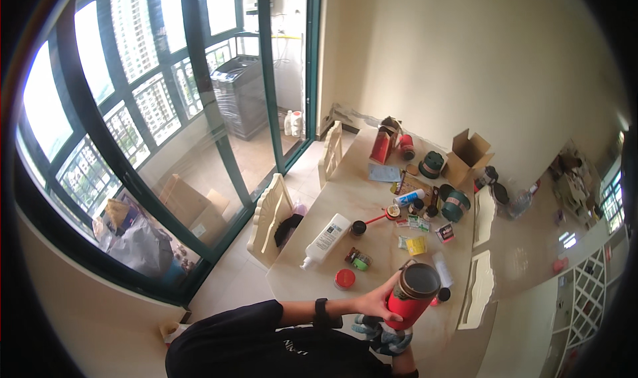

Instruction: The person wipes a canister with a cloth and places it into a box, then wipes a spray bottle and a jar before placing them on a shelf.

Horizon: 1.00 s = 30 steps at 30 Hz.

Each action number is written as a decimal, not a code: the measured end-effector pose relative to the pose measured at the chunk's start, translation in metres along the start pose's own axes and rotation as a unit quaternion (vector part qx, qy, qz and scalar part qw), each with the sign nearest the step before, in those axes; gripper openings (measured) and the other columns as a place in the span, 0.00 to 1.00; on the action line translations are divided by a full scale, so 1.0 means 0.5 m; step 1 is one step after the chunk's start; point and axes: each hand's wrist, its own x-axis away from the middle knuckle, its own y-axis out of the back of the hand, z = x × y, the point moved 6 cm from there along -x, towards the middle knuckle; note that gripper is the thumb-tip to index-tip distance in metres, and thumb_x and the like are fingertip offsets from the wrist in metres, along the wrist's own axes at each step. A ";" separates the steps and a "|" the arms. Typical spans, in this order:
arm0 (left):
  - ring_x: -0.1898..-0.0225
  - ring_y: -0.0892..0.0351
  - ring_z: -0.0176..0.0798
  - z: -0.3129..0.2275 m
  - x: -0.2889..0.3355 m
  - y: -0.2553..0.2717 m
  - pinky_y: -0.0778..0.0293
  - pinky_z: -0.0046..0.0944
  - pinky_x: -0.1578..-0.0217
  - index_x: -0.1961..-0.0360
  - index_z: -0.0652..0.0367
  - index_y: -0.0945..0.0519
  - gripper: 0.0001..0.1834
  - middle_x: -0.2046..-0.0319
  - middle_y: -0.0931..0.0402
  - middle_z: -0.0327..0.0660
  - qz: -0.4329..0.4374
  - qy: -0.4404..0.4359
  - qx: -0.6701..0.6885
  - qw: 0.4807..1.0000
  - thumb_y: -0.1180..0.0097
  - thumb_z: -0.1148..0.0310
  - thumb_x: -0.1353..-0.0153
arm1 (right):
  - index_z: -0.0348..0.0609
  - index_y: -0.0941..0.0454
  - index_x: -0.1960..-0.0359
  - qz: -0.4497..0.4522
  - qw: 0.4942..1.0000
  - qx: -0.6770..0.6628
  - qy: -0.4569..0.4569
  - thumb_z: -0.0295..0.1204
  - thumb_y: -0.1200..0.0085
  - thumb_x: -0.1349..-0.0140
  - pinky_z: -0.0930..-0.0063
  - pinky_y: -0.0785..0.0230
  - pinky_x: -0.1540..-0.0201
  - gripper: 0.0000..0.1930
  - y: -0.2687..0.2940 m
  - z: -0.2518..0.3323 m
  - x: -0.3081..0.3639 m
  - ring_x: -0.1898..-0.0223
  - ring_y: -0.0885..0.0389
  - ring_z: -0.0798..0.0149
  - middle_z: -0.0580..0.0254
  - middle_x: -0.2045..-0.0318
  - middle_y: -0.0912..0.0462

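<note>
My left hand (377,303) is wrapped round a red canister-like cup (407,309) with a dark rim and grey top, tilted a little at the table's near edge. Just below, a grey-and-blue patterned cloth (385,337) is bunched against the cup's lower side. My right hand is at that cloth, its fingers covered, and only the wrist shows beneath. Left of the cup lie a round red lid (345,279) and a small green-labelled jar (359,259). Farther left, a white bottle (327,242) rests on its side.
The pale table (306,281) also bears small dark jars (359,228), a yellow packet (417,246), a blue-and-white tube (409,198), green canisters (455,205) and an open cardboard box (468,157). Cream chairs (270,222) flank it. A glass sliding door (226,152) stands left.
</note>
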 end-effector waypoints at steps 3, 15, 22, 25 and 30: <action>0.34 0.49 0.37 0.001 0.009 0.010 0.50 0.41 0.35 0.32 0.60 0.57 0.59 0.35 0.49 0.44 0.041 -0.002 -0.042 0.998 0.28 0.66 0.57 | 0.40 0.28 0.59 -0.028 1.000 -0.003 -0.010 0.27 0.40 0.50 0.71 0.30 0.58 0.16 0.006 0.013 0.056 0.59 0.24 0.67 0.62 0.59 0.24; 0.37 0.41 0.37 0.029 0.023 -0.008 0.44 0.42 0.37 0.36 0.60 0.45 0.51 0.40 0.38 0.42 -0.010 0.053 0.050 0.997 0.26 0.69 0.59 | 0.40 0.28 0.58 -0.166 0.984 -0.027 -0.050 0.27 0.39 0.50 0.71 0.30 0.58 0.17 -0.029 0.058 0.004 0.58 0.24 0.67 0.61 0.58 0.24; 0.45 0.31 0.35 0.017 0.044 0.017 0.35 0.42 0.43 0.47 0.63 0.28 0.34 0.49 0.26 0.43 0.019 0.104 0.011 0.994 0.28 0.70 0.56 | 0.40 0.28 0.58 -0.233 0.969 -0.060 -0.056 0.27 0.39 0.50 0.71 0.30 0.58 0.18 0.007 0.053 0.158 0.58 0.24 0.67 0.61 0.58 0.24; 0.43 0.34 0.35 0.043 0.045 -0.004 0.37 0.41 0.42 0.42 0.61 0.34 0.42 0.45 0.31 0.42 0.058 0.081 -0.027 0.995 0.25 0.69 0.60 | 0.40 0.28 0.57 -0.239 0.967 -0.070 -0.046 0.27 0.39 0.50 0.71 0.30 0.58 0.18 -0.027 0.033 0.170 0.58 0.24 0.67 0.61 0.57 0.24; 0.41 0.35 0.37 0.047 0.050 -0.017 0.38 0.42 0.41 0.38 0.61 0.39 0.49 0.42 0.34 0.43 0.058 0.117 0.014 0.991 0.24 0.68 0.61 | 0.40 0.28 0.57 -0.256 0.963 -0.073 -0.050 0.27 0.39 0.51 0.71 0.30 0.57 0.18 -0.048 0.037 0.129 0.58 0.24 0.67 0.61 0.57 0.24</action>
